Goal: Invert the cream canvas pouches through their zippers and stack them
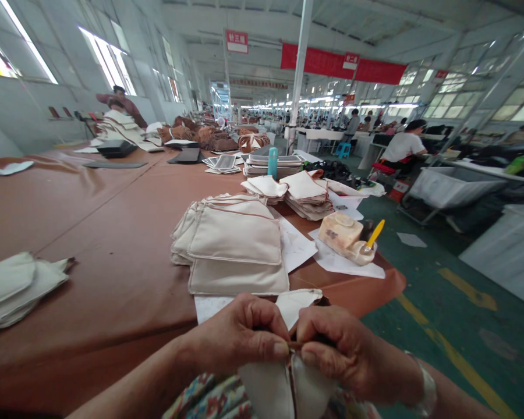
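A cream fabric piece with brown edging [266, 387] is held up close to my body, over the table's near edge. My left hand [244, 334] pinches its top at the brown seam, thumb on the near side. Right beside it, my right hand [343, 349] pinches the same seam, the two thumbs nearly meeting. A white corner of material [297, 302] shows just behind my hands. Beyond them lies a stack of cream stitched panels [238, 238] on white paper.
The brown-covered table [113, 250] bears more cream panels [13, 285] at left and another pile [308, 192] further back. A glue container [341, 230] and yellow-handled brush [375, 234] stand at right, near a turquoise bottle [272, 162]. Several people work beyond the aisle.
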`<state>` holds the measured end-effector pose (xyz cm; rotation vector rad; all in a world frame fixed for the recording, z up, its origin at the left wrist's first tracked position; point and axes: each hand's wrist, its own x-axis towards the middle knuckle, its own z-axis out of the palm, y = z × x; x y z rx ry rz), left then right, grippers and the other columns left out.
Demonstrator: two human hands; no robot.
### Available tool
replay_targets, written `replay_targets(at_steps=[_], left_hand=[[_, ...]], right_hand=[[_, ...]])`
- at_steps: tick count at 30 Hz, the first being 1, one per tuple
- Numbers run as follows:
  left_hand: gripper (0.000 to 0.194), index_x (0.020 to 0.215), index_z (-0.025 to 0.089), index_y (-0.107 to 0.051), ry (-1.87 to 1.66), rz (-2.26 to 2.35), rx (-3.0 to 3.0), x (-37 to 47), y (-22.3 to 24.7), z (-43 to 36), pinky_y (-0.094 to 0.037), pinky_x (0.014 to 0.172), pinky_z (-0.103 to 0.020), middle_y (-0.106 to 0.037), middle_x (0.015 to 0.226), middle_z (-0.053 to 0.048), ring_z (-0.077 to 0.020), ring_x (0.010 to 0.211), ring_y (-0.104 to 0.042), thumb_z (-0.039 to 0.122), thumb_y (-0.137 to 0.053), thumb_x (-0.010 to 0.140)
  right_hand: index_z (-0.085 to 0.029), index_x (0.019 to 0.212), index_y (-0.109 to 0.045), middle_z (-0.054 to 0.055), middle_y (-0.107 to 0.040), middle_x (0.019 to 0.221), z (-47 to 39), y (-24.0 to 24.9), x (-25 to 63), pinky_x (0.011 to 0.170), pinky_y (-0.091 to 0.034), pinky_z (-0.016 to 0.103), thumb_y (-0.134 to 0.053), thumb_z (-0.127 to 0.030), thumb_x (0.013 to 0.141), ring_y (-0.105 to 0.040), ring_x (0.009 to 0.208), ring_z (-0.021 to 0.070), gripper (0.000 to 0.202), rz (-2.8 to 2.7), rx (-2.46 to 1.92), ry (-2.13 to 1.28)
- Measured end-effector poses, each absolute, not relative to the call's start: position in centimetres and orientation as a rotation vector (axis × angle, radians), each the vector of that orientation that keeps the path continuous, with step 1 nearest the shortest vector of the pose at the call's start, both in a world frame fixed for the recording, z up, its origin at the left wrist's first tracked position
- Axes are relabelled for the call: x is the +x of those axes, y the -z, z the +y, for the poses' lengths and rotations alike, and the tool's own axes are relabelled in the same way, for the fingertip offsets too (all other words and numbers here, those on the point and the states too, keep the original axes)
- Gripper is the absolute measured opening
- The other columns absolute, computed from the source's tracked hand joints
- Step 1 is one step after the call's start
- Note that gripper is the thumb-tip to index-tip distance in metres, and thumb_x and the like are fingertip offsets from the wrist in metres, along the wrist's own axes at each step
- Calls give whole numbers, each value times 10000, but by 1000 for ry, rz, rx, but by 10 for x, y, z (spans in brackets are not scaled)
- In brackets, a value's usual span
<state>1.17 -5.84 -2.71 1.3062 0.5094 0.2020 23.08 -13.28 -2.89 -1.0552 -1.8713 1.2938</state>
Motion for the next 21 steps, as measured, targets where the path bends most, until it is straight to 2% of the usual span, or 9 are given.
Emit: replay_targets(at_steps=[4,6,8,12,15,18,21], left_hand=[[366,784,106,-638,-174,515,1474,13,23,-58,-222,457,-178,-457,610,46,-59,529,-326,459,-737,789],[344,788,107,-626,-172,485,1552,14,18,-58,-225,468,-179,-431,612,52,-62,546,-317,439,-706,825],[334,782,107,-610,-186,465,1603,14,14,-58,-236,481,-179,-418,618,55,-65,561,-311,425,-688,844],[352,764,108,-599,-181,488,1644,15,15,-61,-238,485,-185,-436,627,49,-70,572,-321,437,-711,825],[415,738,123,-570,-175,456,1492,13,22,-63,-247,488,-191,-465,625,44,-72,560,-336,495,-752,767],[550,797,126,-598,-166,430,1432,5,25,-58,-281,509,-198,-507,661,30,-85,576,-376,633,-768,671],[612,902,121,-663,-164,461,1683,-10,24,-44,-326,559,-210,-547,749,-5,-122,662,-445,718,-599,780]], right_hand=[[-169,929,-600,-5,-503,790,-128,21,242,591,-331,240,-512,-455,956,-419,679,134,301,-1840,-1015,-1544],[-168,943,-599,4,-509,821,-125,16,242,627,-348,246,-453,-460,985,-430,715,142,329,-1870,-1022,-1536],[-169,883,-577,-5,-496,796,-123,14,238,622,-344,238,-428,-429,1003,-423,705,136,323,-1925,-1028,-1448],[-172,786,-532,-27,-479,738,-124,17,227,581,-325,215,-499,-339,980,-409,664,115,257,-1998,-977,-1301],[-173,785,-522,-25,-482,734,-126,21,226,559,-317,217,-502,-376,973,-401,643,113,278,-1968,-932,-1325],[-176,785,-515,-23,-468,730,-127,23,229,557,-310,228,-494,-420,975,-391,639,116,310,-1936,-938,-1364],[-172,791,-521,-22,-460,732,-127,26,235,560,-302,234,-483,-434,982,-385,643,118,326,-1939,-997,-1339]])
